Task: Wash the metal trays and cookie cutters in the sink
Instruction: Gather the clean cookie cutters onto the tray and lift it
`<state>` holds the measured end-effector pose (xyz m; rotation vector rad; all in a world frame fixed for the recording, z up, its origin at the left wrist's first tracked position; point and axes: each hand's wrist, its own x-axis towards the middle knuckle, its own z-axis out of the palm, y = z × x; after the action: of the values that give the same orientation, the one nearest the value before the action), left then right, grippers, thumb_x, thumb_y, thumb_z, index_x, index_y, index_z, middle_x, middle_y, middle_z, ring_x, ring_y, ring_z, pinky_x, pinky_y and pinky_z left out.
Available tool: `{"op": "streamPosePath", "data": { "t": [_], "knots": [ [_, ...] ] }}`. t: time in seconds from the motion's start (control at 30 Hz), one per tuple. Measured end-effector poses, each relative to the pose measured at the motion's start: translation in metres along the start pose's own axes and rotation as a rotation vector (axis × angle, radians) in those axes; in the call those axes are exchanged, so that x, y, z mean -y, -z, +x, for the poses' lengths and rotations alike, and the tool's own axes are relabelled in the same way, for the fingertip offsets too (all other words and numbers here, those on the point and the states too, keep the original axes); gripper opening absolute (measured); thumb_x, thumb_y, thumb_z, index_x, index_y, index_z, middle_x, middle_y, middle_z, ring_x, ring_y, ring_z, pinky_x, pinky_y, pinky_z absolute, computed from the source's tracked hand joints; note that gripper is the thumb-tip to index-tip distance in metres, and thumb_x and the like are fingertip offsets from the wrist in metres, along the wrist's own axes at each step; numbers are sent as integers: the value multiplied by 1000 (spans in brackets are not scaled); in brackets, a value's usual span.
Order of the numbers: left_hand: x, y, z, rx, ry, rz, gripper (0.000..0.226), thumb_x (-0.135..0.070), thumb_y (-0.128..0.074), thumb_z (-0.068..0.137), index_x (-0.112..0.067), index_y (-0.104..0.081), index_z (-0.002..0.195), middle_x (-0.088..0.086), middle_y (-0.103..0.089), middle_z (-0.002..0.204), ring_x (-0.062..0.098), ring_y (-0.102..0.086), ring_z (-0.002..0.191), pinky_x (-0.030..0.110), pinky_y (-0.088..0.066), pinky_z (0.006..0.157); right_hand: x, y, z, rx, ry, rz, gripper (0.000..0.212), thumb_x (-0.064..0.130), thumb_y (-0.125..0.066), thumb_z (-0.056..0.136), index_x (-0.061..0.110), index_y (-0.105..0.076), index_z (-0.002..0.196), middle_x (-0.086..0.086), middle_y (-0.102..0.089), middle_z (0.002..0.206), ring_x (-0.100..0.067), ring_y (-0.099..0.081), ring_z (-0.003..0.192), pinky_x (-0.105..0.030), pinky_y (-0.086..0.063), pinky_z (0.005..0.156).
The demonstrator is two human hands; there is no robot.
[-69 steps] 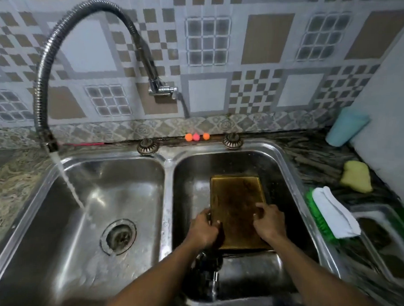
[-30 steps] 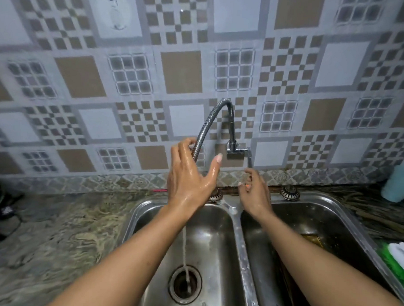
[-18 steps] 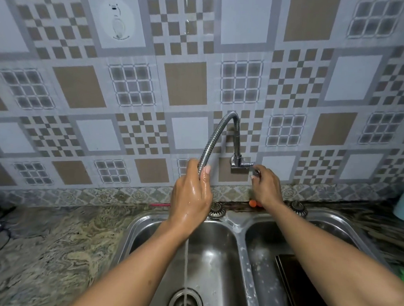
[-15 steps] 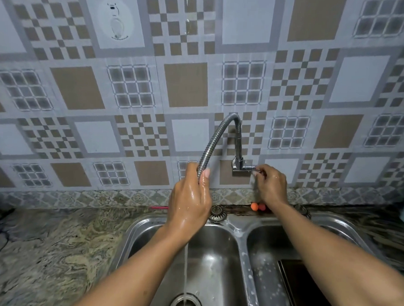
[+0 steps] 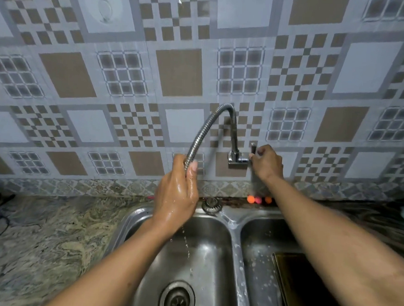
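"Checkered wall tiles behind, steel double sink (image 5: 236, 242) below. Where's the tray?"

"The dark metal tray (image 5: 306, 287) sits in the right basin. Its visible edge runs from me toward the wall, and my right forearm hides the rest."

"Your hands?"

"My left hand (image 5: 176, 198) wraps the flexible faucet hose (image 5: 203, 132), its end pointing down over the left basin. My right hand (image 5: 266, 163) pinches the upright tap lever (image 5: 253, 148)."

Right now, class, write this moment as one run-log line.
left hand: grips faucet hose | right hand: holds tap handle | water: drips | tray: right basin

counter (image 5: 42, 233): marbled stone | sink (image 5: 236, 223) right basin: dark tray (image 5: 306, 291)
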<state>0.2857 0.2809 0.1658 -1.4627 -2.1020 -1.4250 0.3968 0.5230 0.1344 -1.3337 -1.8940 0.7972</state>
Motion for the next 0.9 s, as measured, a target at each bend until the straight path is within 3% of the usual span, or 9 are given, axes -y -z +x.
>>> {"op": "streamPosePath", "data": {
  "t": [0.1, 0.17, 0.23, 0.33, 0.43, 0.53, 0.7, 0.83, 0.9],
  "knots": [
    [-4, -3, -17, -186, 43, 202, 32, -40, -44, 102, -20, -43, 127, 6, -51, 114, 25, -49, 104, 43, -39, 90, -53, 1, -72, 139, -23, 81, 15, 28, -65, 94, 18, -57, 102, -2, -65, 88, -18, -62, 72, -29, -49, 65],
    [-12, -6, -39, -343, -11, 254, 48, -36, -55, 93, -18, -41, 135, 15, -43, 127, 29, -41, 117, 40, -27, 96, -108, 8, -135, 416, -91, 53, 8, 20, -68, 92, 17, -61, 95, -3, -68, 80, -15, -65, 62, -26, -51, 59],
    [-23, -18, -70, -324, -140, 206, 52, -30, -61, 89, -16, -41, 134, 15, -42, 127, 29, -41, 117, 37, -27, 94, -174, 20, -198, 748, -200, -78, 7, 14, -68, 91, 17, -62, 94, -2, -68, 83, -13, -66, 67, -26, -56, 65],
    [-35, -59, -119, 57, -182, -51, 44, -14, -64, 87, -12, -49, 128, 9, -49, 117, 24, -50, 107, 36, -42, 92, -250, 46, -261, 1007, -287, -239, 17, 19, -70, 87, 31, -63, 96, 1, -68, 97, -17, -67, 84, -38, -58, 81],
    [-46, -115, -168, 667, 115, -135, 46, -15, -63, 92, -21, -48, 134, 1, -51, 122, 12, -52, 102, 7, -40, 87, -272, 65, -282, 1111, -283, -354, 37, 21, -64, 94, 31, -58, 129, 7, -59, 119, -10, -57, 95, -10, -43, 69],
    [-41, -175, -223, 1170, 529, -52, 66, -23, -66, 89, -29, -35, 147, 10, -54, 134, 28, -60, 113, 29, -52, 94, -281, 64, -282, 1166, -182, -423, 61, 24, -62, 93, 32, -38, 149, 1, -52, 141, -13, -53, 109, -18, -41, 83],
    [-26, -225, -283, 1474, 624, 185, 68, -15, -69, 88, -20, -39, 148, 11, -49, 146, 35, -52, 130, 42, -45, 110, -290, 47, -284, 1263, -94, -493, 74, 26, -60, 95, 22, -20, 157, -11, -41, 153, -30, -44, 134, -32, -37, 109],
    [14, -260, -315, 1620, 790, 198, 54, -3, -71, 86, -7, -54, 137, 23, -58, 139, 40, -57, 128, 46, -48, 107, -297, 47, -282, 1254, -84, -447, 63, 23, -65, 92, 22, -37, 148, -7, -50, 144, -26, -50, 127, -26, -40, 97],
    [25, -269, -318, 1617, 776, 195, 58, -5, -77, 80, -12, -58, 134, 14, -63, 135, 33, -61, 124, 43, -50, 105, -299, 52, -278, 1273, -101, -401, 51, 18, -68, 89, 23, -49, 137, -4, -57, 135, -22, -54, 119, -25, -42, 90]
  ]
}}
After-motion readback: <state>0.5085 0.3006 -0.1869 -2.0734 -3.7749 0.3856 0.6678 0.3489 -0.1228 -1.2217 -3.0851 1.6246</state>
